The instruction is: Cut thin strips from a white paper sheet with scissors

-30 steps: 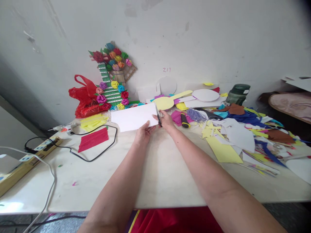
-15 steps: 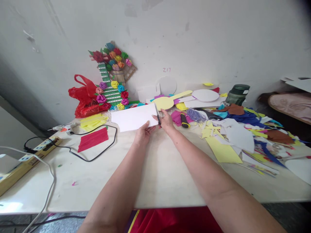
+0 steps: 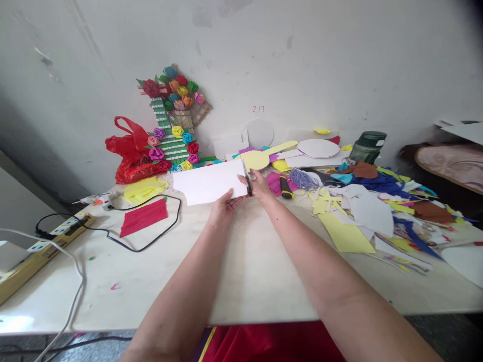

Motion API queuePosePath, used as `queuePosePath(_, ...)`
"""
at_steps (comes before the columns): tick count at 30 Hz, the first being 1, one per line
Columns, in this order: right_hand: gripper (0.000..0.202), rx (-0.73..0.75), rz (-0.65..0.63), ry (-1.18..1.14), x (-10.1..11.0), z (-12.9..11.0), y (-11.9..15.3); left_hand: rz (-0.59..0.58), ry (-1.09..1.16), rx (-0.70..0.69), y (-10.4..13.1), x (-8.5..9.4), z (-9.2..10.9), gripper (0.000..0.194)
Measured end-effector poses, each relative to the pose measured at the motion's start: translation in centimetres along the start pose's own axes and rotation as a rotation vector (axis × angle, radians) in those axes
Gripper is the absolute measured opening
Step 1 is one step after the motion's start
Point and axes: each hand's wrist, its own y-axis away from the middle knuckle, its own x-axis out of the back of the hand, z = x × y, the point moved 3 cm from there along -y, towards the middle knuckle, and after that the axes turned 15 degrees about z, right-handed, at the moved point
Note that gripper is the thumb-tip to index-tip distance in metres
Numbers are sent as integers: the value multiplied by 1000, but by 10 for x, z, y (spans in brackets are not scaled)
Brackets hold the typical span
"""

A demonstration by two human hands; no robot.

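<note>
A white sheet of card (image 3: 207,182) is held above the table, its long side running left to right. My left hand (image 3: 224,205) grips its lower edge near the right end, thumb on top and fingers beneath. Scissors with dark handles (image 3: 248,185) are in my right hand (image 3: 259,186), closed around them. Their blades lie along the right edge of the card, pointing away from me; how far the blades are apart I cannot tell. Just behind, a yellow paddle-shaped cutout (image 3: 256,160) lies among coloured scraps.
A black and yellow cutter (image 3: 286,187) and purple yarn (image 3: 303,178) lie right of my hands. Paper scraps (image 3: 373,208) cover the right side, by a green bottle (image 3: 367,147). At left are red paper (image 3: 144,217), a black cable (image 3: 140,249), a power strip (image 3: 68,229) and a flower-decorated guitar craft (image 3: 171,143).
My right hand and the scissors have shifted very slightly at the card's right edge. The card stays nearly in place, with my left hand still on it.
</note>
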Motion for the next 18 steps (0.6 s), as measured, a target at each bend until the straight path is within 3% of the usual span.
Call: queuePosePath(18, 68, 40, 37, 82, 0, 1, 2, 26, 17, 7, 1, -1, 0, 36)
